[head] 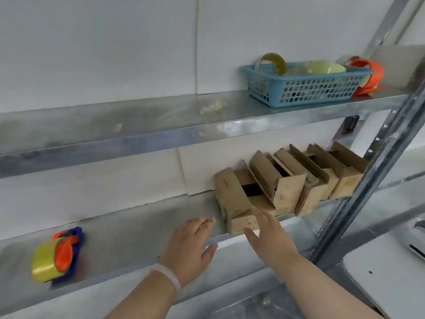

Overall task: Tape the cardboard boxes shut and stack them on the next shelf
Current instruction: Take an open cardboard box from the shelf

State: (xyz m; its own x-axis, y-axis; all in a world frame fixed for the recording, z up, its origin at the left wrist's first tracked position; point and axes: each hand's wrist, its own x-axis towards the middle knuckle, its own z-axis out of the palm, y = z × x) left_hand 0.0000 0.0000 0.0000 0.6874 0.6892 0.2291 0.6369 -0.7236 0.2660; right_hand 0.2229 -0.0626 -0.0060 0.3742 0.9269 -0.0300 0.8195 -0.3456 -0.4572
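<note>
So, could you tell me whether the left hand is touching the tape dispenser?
Apart: the head view shows a broad stretch of bare shelf between the left hand and the tape dispenser.

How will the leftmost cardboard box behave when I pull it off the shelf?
The leftmost cardboard box is probably light: thin card, and no contents show in its dark opening. Its untaped flaps stand open, so they will likely flop and the walls may flex. With flat sides, it should slide, not roll.
</note>
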